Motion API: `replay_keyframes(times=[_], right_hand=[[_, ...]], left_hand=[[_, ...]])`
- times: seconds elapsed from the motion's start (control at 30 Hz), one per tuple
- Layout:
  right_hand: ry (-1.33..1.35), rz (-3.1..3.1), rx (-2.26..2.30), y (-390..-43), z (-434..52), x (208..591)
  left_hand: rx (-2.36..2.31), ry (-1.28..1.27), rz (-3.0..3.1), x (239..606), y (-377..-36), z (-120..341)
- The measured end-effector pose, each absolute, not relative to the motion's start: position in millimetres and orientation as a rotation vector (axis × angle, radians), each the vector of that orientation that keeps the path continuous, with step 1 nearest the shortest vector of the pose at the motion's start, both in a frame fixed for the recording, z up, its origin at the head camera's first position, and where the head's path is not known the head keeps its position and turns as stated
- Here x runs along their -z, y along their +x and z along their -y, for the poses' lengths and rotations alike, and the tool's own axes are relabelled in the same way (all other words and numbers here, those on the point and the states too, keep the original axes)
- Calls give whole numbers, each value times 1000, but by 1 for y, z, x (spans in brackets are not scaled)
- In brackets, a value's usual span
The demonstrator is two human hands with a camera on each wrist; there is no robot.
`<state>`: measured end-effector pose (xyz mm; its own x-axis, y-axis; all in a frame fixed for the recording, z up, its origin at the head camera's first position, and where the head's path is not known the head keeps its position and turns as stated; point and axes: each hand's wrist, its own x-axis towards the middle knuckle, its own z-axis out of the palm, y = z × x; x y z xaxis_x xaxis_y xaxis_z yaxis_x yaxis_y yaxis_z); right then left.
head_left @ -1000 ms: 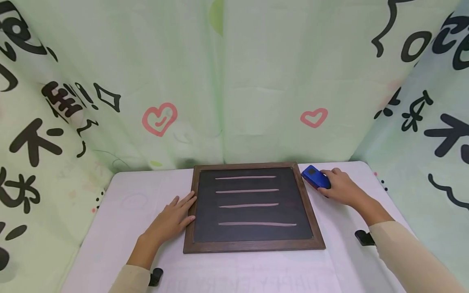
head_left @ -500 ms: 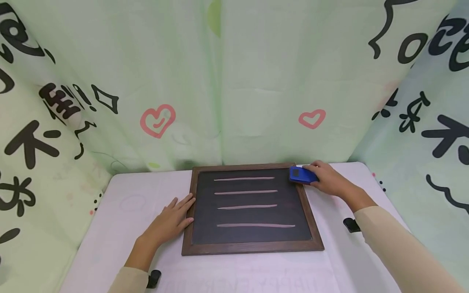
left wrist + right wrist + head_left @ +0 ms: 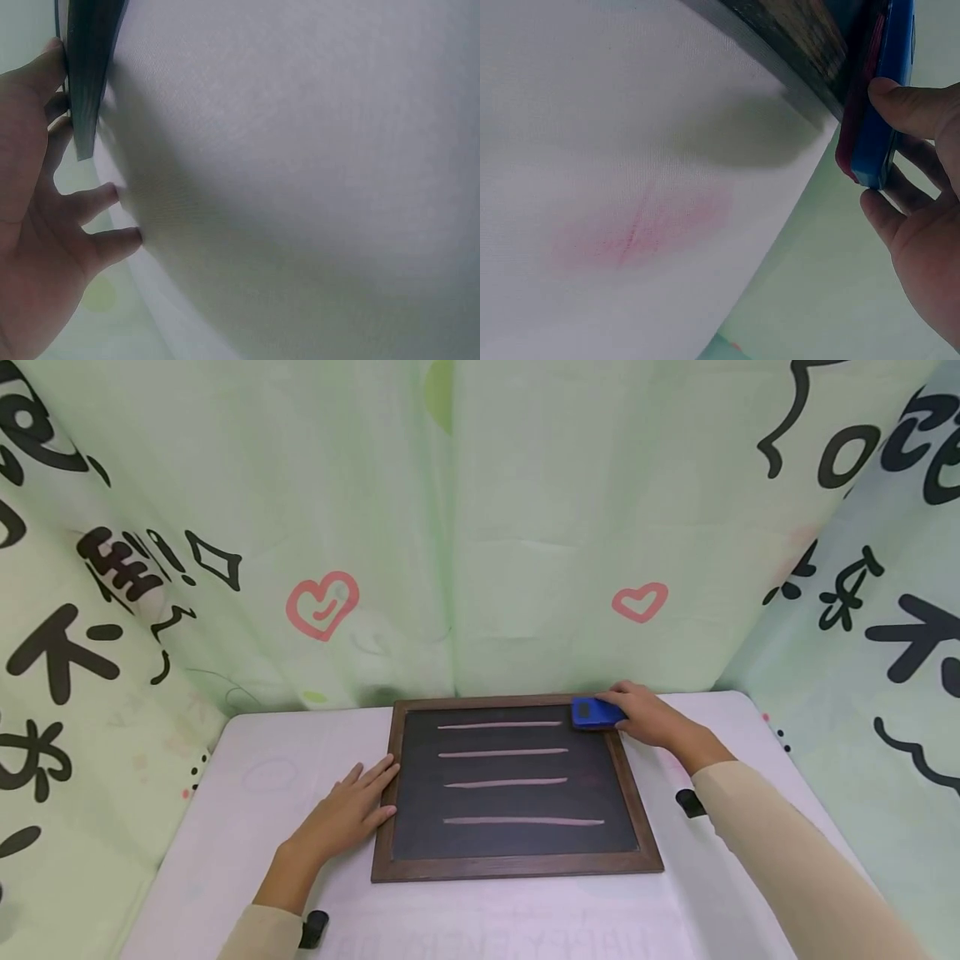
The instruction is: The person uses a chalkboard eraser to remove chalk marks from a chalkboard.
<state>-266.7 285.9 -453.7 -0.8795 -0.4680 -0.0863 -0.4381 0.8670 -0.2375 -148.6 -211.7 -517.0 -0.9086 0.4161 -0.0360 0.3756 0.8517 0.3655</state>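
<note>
A small blackboard (image 3: 517,793) in a brown wooden frame lies on the white table, with several pink chalk lines across it. My right hand (image 3: 647,717) grips a blue board eraser (image 3: 592,713) at the blackboard's upper right corner, just right of the top chalk line. In the right wrist view the thumb presses one side of the eraser (image 3: 885,105), and its dark red felt side faces the board. My left hand (image 3: 348,814) rests at the left side of the frame, fingers spread, fingertips on its edge. The left wrist view shows that hand (image 3: 45,202) beside the frame (image 3: 90,75).
The white table (image 3: 300,752) ends at a pale green curtain (image 3: 525,552) printed with black characters and pink hearts. A pink smudge (image 3: 637,232) marks the tabletop to the right of the blackboard. Black wrist devices sit under both sleeves.
My right hand has moved left with the eraser, from the table beside the frame onto the blackboard's upper right corner. The left hand has stayed at the frame; the chalk lines look the same.
</note>
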Motion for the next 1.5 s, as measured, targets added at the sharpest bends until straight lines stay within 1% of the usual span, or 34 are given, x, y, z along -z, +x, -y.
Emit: replay_keyframes(times=[0.47,1.1,1.5], right_hand=[[-779,-2911,251,-268,-270,456],[-742,-2914,276,-269,-244,469],[-727,-2882,260,-276,-224,474]], left_hand=[[-535,629,-2912,516,-148,212],[-508,619,-2906,513,-149,211],[-482,625,-2915,514,-149,211]])
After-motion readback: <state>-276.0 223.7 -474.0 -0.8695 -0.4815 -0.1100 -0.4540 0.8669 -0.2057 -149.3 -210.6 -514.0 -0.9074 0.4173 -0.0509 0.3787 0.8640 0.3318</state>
